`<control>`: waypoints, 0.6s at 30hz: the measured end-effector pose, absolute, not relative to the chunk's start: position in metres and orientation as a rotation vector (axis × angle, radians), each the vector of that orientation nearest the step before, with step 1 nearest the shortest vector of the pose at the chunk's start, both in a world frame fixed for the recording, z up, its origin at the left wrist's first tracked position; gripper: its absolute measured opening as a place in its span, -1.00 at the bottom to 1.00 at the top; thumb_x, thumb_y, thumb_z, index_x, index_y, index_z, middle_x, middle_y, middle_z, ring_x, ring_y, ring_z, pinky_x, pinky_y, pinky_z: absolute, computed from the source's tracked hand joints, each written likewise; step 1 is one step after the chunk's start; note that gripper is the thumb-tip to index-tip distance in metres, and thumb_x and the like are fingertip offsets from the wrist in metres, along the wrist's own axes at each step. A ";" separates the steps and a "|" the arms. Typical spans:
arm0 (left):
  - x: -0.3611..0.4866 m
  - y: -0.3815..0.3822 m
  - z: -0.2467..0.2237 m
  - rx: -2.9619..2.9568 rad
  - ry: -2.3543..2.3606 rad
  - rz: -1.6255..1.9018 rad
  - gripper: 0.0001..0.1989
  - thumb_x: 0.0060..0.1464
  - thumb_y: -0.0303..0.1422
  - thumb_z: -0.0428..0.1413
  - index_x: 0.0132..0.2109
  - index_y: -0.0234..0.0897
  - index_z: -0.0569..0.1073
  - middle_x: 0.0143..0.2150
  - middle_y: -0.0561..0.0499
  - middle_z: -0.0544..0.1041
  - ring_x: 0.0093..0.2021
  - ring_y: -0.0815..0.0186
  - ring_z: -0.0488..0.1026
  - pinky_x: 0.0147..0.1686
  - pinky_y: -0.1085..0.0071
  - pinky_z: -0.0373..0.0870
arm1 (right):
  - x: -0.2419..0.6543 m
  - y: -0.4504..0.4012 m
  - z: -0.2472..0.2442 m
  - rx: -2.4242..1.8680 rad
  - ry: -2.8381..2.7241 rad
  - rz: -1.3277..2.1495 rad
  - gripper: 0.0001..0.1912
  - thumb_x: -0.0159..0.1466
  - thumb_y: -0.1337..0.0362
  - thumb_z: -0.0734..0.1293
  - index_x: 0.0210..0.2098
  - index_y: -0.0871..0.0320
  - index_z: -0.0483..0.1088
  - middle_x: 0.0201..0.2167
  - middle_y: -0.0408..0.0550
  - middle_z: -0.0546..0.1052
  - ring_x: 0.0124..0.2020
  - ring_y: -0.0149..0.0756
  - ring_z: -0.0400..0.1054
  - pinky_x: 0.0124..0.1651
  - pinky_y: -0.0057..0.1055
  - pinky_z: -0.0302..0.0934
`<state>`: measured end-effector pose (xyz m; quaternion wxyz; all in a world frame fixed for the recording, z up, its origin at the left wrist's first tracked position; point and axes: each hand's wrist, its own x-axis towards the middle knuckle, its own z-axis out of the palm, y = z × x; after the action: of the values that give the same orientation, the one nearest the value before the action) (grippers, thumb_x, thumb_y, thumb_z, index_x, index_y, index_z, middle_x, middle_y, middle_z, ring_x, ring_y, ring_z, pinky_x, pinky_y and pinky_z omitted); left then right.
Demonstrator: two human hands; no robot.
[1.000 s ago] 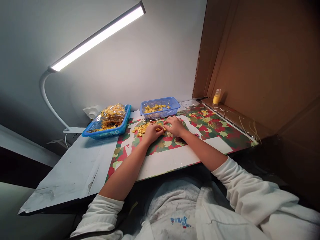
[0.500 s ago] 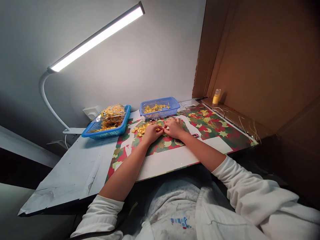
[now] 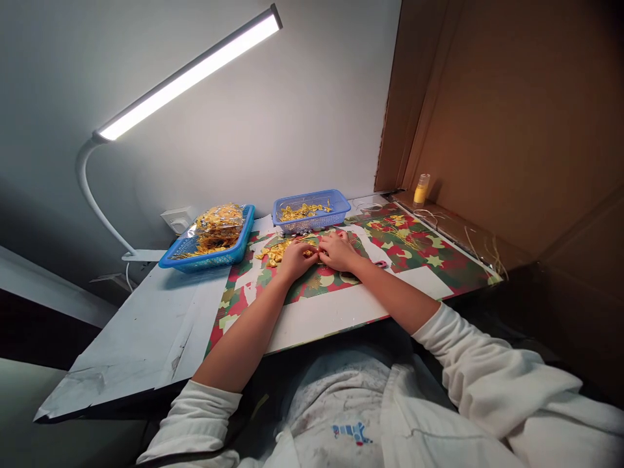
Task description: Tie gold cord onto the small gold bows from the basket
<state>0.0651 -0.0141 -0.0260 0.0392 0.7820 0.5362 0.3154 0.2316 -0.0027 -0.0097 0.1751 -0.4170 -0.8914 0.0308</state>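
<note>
My left hand (image 3: pixel 298 260) and my right hand (image 3: pixel 338 251) meet over the patterned table cover, fingertips pinched close together. Whatever sits between them is too small and too covered by the fingers to make out. A loose pile of shiny gold ribbon pieces (image 3: pixel 273 253), seemingly little bows, lies just beside and behind my left hand. Several small silvery bits (image 3: pixel 303 233) lie behind the hands, in front of the blue-violet basket (image 3: pixel 312 224). That basket holds more gold pieces. A pinkish tool end (image 3: pixel 381 264) shows by my right wrist, the rest hidden under it.
On the left, a blue basket (image 3: pixel 195 262) holds a heap of gold pieces and clear plastic. A lamp (image 3: pixel 190 77) reaches over the table. Yellow cords (image 3: pixel 397 231) lie at right, below a small bottle with yellow contents (image 3: pixel 422 189). A cardboard wall (image 3: pixel 507 117) bounds the right side.
The fingers of my right hand have shifted slightly downward and curled in beside my left fingertips. My left hand, the baskets and the gold pile look the same.
</note>
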 end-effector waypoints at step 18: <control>0.067 -0.018 -0.022 2.355 1.626 0.952 -0.87 -0.07 -0.40 0.13 -0.38 -0.20 0.59 -0.39 0.01 0.60 -0.24 0.20 0.43 -0.17 0.31 0.35 | 0.231 0.007 -0.017 -1.223 -2.337 0.448 -0.72 0.25 0.31 0.17 -0.50 0.19 0.42 -0.43 -0.10 0.51 -0.33 -0.32 0.25 -0.23 -0.39 -0.10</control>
<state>0.0667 -0.0179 -0.0219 0.0628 0.7792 0.5382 0.3151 0.2313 0.0071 -0.0172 0.2307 -0.4448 -0.8500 0.1628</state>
